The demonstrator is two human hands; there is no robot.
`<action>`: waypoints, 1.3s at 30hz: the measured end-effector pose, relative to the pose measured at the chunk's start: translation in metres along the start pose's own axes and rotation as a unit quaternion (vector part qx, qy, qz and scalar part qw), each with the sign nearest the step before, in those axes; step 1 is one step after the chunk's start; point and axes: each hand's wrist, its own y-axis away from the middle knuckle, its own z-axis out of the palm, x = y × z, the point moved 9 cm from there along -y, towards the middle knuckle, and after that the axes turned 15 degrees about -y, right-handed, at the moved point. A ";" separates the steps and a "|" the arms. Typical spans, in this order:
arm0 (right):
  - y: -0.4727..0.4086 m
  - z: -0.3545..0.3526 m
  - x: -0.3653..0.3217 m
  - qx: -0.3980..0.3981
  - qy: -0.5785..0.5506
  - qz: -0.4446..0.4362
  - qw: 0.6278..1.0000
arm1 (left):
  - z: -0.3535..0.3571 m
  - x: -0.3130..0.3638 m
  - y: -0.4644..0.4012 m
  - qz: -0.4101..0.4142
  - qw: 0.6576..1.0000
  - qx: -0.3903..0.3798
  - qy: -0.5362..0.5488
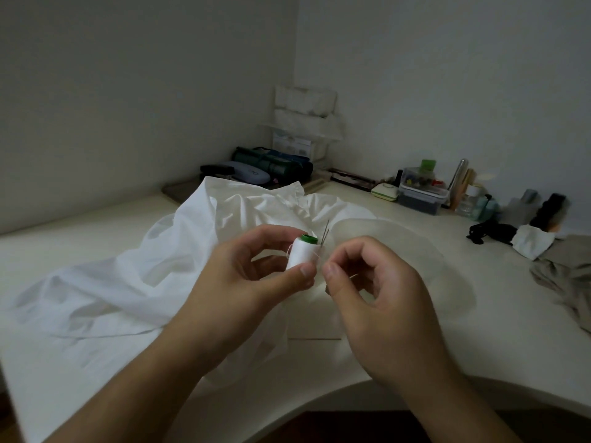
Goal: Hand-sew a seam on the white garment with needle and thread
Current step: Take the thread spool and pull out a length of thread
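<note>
A spool of white thread with a green core is held upright over the table, gripped between the thumb and fingers of my left hand. Two thin needles stick up from the spool's right side. Just right of the spool, my right hand has its thumb and forefinger pinched together at the loose thread end beside the needles. The white garment lies crumpled on the white table beneath and beyond both hands.
Along the back wall stand a clear lidded box, bottles and jars, dark pouches and a white drawer stack. A black item, a white cloth and a beige cloth lie at right.
</note>
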 end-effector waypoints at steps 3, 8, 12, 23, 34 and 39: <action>0.000 0.000 0.004 -0.022 -0.022 0.026 0.999 | -0.003 -0.002 0.000 -0.007 1.000 0.013 -0.013; 0.002 0.000 0.008 -0.073 -0.074 0.083 0.991 | -0.006 -0.001 0.000 0.003 0.997 0.033 -0.065; -0.005 -0.011 -0.006 -0.051 -0.041 0.037 0.997 | -0.005 0.002 0.000 0.025 0.992 0.032 -0.120; -0.035 -0.048 0.011 0.017 -0.205 0.099 0.974 | -0.003 0.002 0.001 0.008 1.000 -0.022 0.002; -0.019 -0.024 0.030 0.015 -0.498 0.199 0.844 | -0.012 -0.001 -0.003 -0.006 1.000 0.024 -0.009; -0.022 -0.026 0.016 0.014 -0.445 0.155 0.882 | -0.010 -0.002 -0.001 -0.014 0.999 0.017 -0.029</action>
